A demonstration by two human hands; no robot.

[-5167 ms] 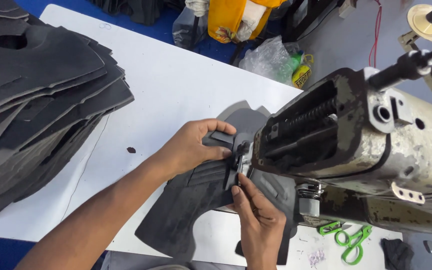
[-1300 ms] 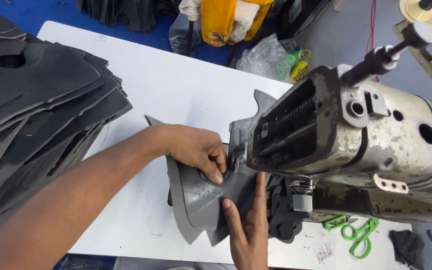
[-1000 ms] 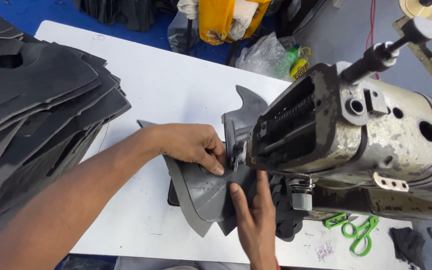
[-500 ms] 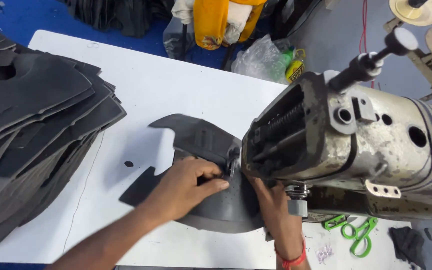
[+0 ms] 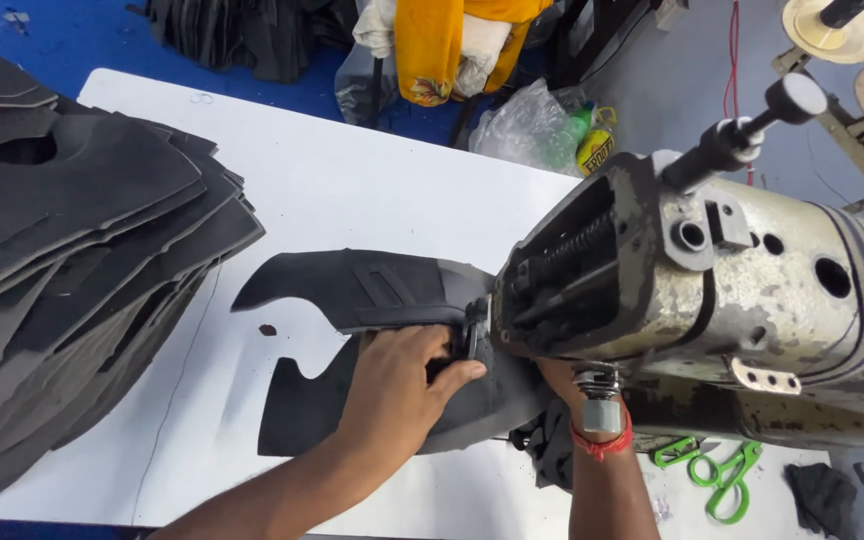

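Observation:
A dark grey shaped fabric piece [image 5: 352,290] lies on the white table [image 5: 332,180] with its right end under the head of a worn metal sewing machine [image 5: 692,290]. My left hand [image 5: 397,385] presses flat on the piece right next to the needle area, fingers spread on the cloth. My right hand [image 5: 560,378] reaches under the machine head from below; only its wrist, with a red thread band, and part of the hand show, the fingers being hidden by the machine.
A tall stack of dark grey cut pieces [image 5: 62,260] fills the left of the table. Green-handled scissors [image 5: 712,470] lie at the lower right beside a dark scrap [image 5: 820,495]. Beyond the table's far edge are a plastic bag [image 5: 527,125] and yellow cloth [image 5: 452,40].
The fabric piece has been turned and now lies spread flatter toward the left. My left hand shifted from its upper edge to pressing it by the needle; my right hand went under the machine head.

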